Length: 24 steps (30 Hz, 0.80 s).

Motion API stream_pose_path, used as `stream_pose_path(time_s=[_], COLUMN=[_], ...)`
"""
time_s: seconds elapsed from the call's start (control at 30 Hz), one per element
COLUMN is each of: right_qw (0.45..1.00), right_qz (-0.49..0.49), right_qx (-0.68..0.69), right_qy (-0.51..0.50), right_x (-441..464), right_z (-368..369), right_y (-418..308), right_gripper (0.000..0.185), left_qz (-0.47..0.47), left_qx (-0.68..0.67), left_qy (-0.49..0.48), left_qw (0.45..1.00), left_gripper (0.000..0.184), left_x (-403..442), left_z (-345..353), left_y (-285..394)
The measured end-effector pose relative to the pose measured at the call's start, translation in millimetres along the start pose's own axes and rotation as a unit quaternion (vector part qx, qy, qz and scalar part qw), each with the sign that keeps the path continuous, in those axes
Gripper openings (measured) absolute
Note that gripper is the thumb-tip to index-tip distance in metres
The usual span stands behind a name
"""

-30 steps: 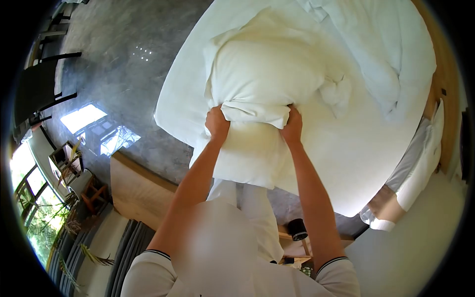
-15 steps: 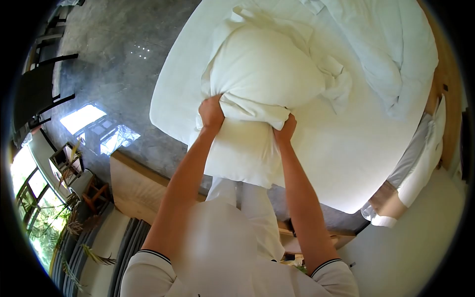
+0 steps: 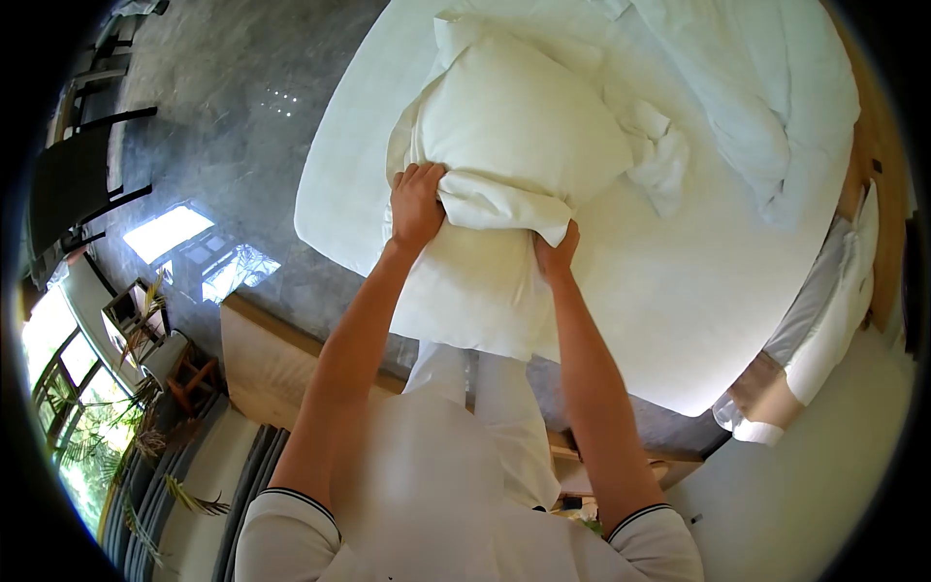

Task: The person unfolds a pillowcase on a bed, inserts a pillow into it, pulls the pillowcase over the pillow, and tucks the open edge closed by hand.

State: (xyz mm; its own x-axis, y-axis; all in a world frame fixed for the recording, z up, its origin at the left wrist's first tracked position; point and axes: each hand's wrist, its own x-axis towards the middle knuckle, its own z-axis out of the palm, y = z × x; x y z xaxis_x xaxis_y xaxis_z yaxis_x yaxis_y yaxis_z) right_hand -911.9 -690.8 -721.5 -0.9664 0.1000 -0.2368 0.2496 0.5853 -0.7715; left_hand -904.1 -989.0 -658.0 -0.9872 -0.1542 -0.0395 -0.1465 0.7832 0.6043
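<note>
A white pillow (image 3: pixel 529 112) lies on the bed, its near part inside a white pillowcase (image 3: pixel 470 301) that reaches to the bed's near edge. The case's opening is bunched in a thick fold across the pillow's middle. At the left end of this fold, my left hand (image 3: pixel 417 206) is closed on the pillowcase, knuckles up and fingertips bent over the cloth. My right hand (image 3: pixel 556 250) grips the pillowcase at the fold's right end, its fingers mostly hidden by the fabric.
A white sheet covers the bed (image 3: pixel 698 310). A rumpled duvet (image 3: pixel 766 107) lies at the far right, beside a wooden headboard (image 3: pixel 878 126). Left of the bed are a grey floor (image 3: pixel 242 58), dark chairs (image 3: pixel 73 184) and a wooden bench (image 3: pixel 272 359).
My left hand has turned from a tight fist to fingers laid over the fold, slightly higher. The pillow's far end has shifted and looks flatter. My right hand stays nearly in place.
</note>
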Motion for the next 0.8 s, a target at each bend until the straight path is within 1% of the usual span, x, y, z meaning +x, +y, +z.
stream_pose_path(time_s=[0.03, 0.07, 0.13, 0.17, 0.2, 0.23, 0.27, 0.3, 0.33, 0.37, 0.4, 0.43, 0.47, 0.5, 0.53, 0.57, 0.6, 0.67, 0.7, 0.73, 0.77, 0.8], right_qw=[0.998, 0.998, 0.992, 0.992, 0.993, 0.993, 0.993, 0.988, 0.978, 0.977, 0.977, 0.978, 0.979, 0.979, 0.982, 0.978, 0.978, 0.971, 0.957, 0.957, 0.961, 0.963], right_qz=[-0.004, -0.007, -0.071, -0.073, -0.042, -0.011, -0.011, -0.079, -0.148, -0.147, -0.149, -0.135, -0.118, -0.116, -0.043, 0.031, 0.03, 0.134, 0.205, 0.204, 0.205, 0.206], right_qx=[-0.035, -0.035, -0.036, -0.034, -0.049, -0.065, -0.065, -0.042, -0.02, -0.01, -0.008, -0.004, -0.002, -0.001, 0.028, 0.056, 0.054, 0.035, 0.037, 0.036, 0.065, 0.093], right_qy=[-0.058, -0.058, -0.1, -0.101, -0.1, -0.097, -0.097, -0.122, -0.147, -0.152, -0.153, -0.159, -0.165, -0.167, -0.184, -0.198, -0.197, -0.193, -0.202, -0.202, -0.174, -0.147], right_x=[8.1, 12.6, 14.8, 8.8, -2.1, -10.0, -13.0, -15.7, -17.8, -20.4, -20.3, -17.5, -16.6, -14.5, -7.8, -0.1, 8.4, 25.9, 35.9, 37.7, 38.0, 38.7], right_z=[-10.5, -22.9, -62.2, -77.8, -94.1, -105.1, -109.9, -113.1, -113.3, -110.7, -108.5, -104.1, -100.0, -98.5, -99.3, -99.1, -96.1, -87.9, -84.7, -77.0, -68.4, -65.8], right_y=[-0.6, -2.1, -46.8, -64.4, -79.0, -84.7, -76.9, -64.6, -57.5, -50.8, -50.3, -49.3, -48.1, -53.1, -63.4, -73.5, -78.0, -84.6, -72.0, -56.4, -39.9, -38.6], right_gripper=[0.037, 0.037, 0.04, 0.04, 0.037, 0.034, 0.034, 0.029, 0.025, 0.029, 0.029, 0.028, 0.027, 0.027, 0.025, 0.025, 0.025, 0.026, 0.026, 0.026, 0.026, 0.027], left_qz=[-0.009, -0.009, 0.015, 0.013, 0.011, -0.011, -0.031, -0.043, -0.042, -0.077, -0.111, -0.159, -0.161, -0.2, -0.239, -0.21, -0.209, -0.288, -0.288, -0.249, -0.208, -0.208], left_qx=[-0.02, -0.019, -0.012, -0.045, -0.042, -0.064, -0.088, -0.056, -0.056, -0.129, -0.199, -0.281, -0.279, -0.279, -0.28, -0.287, -0.288, -0.155, -0.156, -0.083, -0.008, -0.009], left_qy=[-0.001, 0.002, 0.096, 0.111, 0.111, 0.108, 0.106, 0.095, 0.097, 0.056, 0.016, 0.007, 0.007, -0.011, -0.028, -0.043, -0.043, -0.184, -0.183, -0.158, -0.131, -0.13], left_qw=[1.0, 1.0, 0.995, 0.993, 0.993, 0.992, 0.99, 0.993, 0.993, 0.987, 0.974, 0.946, 0.947, 0.939, 0.929, 0.934, 0.934, 0.927, 0.927, 0.952, 0.969, 0.969], left_gripper=[0.034, 0.034, 0.037, 0.044, 0.044, 0.044, 0.044, 0.041, 0.041, 0.042, 0.043, 0.032, 0.032, 0.025, 0.021, 0.031, 0.031, 0.035, 0.035, 0.038, 0.04, 0.04], left_x=[0.3, -3.1, -22.2, -34.3, -47.9, -60.3, -69.0, -77.3, -81.2, -84.5, -85.6, -85.5, -82.5, -75.1, -63.9, -52.7, -34.4, -2.1, 4.6, 9.3, 13.5, 19.4], left_z=[-5.3, -13.3, -38.9, -48.9, -57.7, -65.5, -72.0, -75.6, -74.0, -71.9, -71.5, -67.4, -65.8, -63.5, -63.4, -66.4, -73.2, -81.6, -73.8, -63.9, -57.1, -57.7], left_y=[2.4, 4.8, 16.3, 17.7, 18.0, 17.8, 15.8, 9.8, 3.2, -3.4, -6.6, -8.8, -15.6, -23.9, -27.8, -33.3, -28.9, -16.9, -16.5, -16.9, -16.2, -12.8])
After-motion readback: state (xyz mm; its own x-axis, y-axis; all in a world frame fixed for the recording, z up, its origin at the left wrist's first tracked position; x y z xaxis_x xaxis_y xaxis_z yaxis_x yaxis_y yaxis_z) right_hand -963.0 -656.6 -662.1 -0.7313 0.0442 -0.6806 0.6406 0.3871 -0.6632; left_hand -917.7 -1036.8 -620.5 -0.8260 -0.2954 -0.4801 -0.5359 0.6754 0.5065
